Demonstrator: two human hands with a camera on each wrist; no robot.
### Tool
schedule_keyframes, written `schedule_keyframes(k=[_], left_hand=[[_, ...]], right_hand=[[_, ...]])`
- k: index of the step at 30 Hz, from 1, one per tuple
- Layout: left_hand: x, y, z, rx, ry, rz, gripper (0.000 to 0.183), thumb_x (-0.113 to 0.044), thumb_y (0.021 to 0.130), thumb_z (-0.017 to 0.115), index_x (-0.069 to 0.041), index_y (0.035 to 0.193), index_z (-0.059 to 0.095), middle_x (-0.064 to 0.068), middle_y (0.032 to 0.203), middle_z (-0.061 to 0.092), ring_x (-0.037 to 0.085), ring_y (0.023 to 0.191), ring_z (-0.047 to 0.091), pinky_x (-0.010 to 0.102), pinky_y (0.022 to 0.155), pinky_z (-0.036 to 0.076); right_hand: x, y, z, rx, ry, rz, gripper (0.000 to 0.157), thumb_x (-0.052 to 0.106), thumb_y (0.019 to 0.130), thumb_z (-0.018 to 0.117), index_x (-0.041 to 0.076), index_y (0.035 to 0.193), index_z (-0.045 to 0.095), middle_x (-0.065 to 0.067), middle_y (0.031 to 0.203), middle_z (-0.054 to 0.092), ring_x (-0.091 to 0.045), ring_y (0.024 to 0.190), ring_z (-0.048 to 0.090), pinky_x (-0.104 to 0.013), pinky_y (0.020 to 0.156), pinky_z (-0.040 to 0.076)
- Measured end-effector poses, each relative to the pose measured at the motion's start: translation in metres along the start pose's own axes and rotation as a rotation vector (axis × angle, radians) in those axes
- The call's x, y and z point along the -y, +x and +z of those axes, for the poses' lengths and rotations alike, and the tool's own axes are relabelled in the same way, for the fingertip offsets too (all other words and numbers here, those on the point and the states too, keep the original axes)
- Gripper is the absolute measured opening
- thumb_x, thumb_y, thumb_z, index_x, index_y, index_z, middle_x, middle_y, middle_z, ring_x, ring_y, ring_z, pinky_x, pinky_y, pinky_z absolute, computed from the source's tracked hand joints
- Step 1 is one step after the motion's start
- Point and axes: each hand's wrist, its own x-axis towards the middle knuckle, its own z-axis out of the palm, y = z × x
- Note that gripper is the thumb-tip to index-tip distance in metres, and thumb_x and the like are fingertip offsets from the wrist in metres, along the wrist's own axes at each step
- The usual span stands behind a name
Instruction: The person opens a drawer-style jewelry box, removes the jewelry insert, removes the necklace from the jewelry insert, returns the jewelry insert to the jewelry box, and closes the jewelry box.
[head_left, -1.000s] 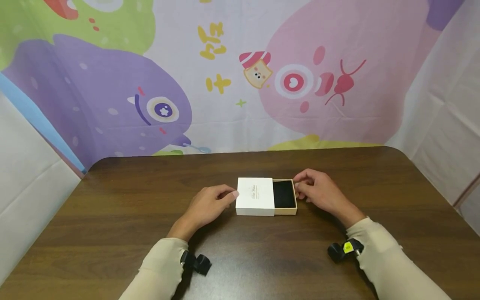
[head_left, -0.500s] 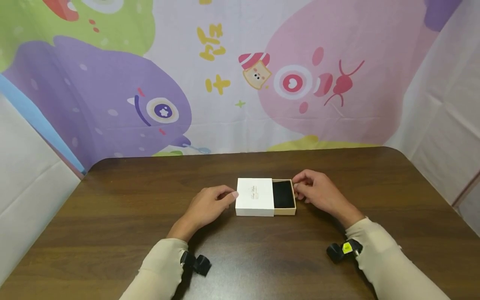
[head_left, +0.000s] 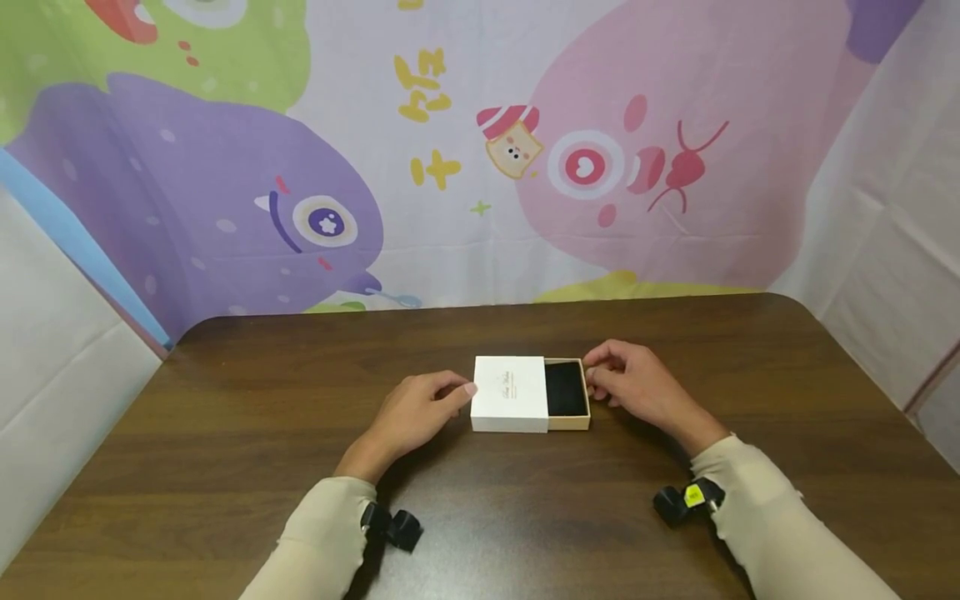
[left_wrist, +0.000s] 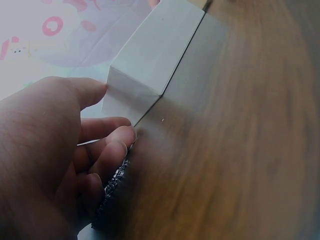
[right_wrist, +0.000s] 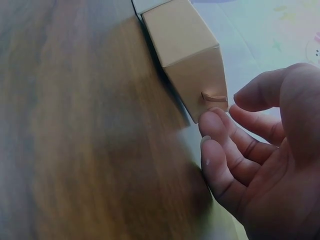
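Note:
A white sleeve box [head_left: 508, 393] with small gold print lies on the table, its tan drawer [head_left: 570, 422] partly out on the right. A black pad [head_left: 567, 388] fills the visible part of the drawer. At the sleeve's left end, my left hand [head_left: 420, 408] touches the edge with its thumb [left_wrist: 94, 92], the other fingers loosely bent below. My right hand [head_left: 637, 379] is at the drawer's outer end, fingertips [right_wrist: 212, 125] against or very near it. A small ribbon tab [right_wrist: 215, 98] sticks out there, not pinched between thumb and finger.
The brown wooden table [head_left: 480, 517] extends around the box. A cartoon-printed cloth [head_left: 450, 167] hangs behind its far edge, and pale panels [head_left: 892, 275] stand at the sides. Black wrist cameras [head_left: 405, 530] are strapped to both sleeves.
The drawer has slid very slightly left into the sleeve, with my right hand moving left alongside it. My left hand and the sleeve have stayed nearly still.

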Motion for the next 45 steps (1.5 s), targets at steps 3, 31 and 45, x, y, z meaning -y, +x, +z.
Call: schedule_keyframes(k=[3, 31, 45], left_hand=[[0.0006, -0.0007, 0.0006, 0.001, -0.003, -0.005, 0.030, -0.047, 0.099, 0.059, -0.024, 0.111, 0.074, -0.010, 0.077, 0.063, 0.011, 0.072, 0.060, 0.035, 0.069, 0.047], [-0.0006, -0.0030, 0.0007, 0.000, 0.008, 0.002, 0.031, -0.047, 0.099, 0.058, -0.024, 0.112, 0.074, -0.011, 0.077, 0.064, 0.010, 0.072, 0.060, 0.035, 0.069, 0.048], [-0.0015, -0.0008, 0.0007, -0.012, 0.013, -0.001, 0.031, -0.047, 0.099, 0.059, -0.024, 0.112, 0.074, -0.011, 0.077, 0.064, 0.010, 0.072, 0.060, 0.036, 0.069, 0.047]], right_hand=[[-0.0011, 0.0002, 0.0010, 0.005, -0.005, 0.004, 0.019, 0.008, 0.097, 0.060, -0.002, 0.113, 0.065, -0.009, 0.086, 0.068, -0.022, 0.075, 0.064, -0.034, 0.060, 0.054], [0.0013, -0.0040, 0.0012, 0.109, 0.000, -0.045, 0.026, 0.007, 0.097, 0.061, -0.003, 0.121, 0.063, -0.011, 0.094, 0.071, -0.023, 0.077, 0.065, -0.034, 0.063, 0.054], [0.0027, -0.0029, -0.0004, 0.124, -0.004, -0.048, 0.029, 0.007, 0.097, 0.059, -0.002, 0.124, 0.064, -0.012, 0.095, 0.072, -0.023, 0.078, 0.065, -0.033, 0.064, 0.054]])
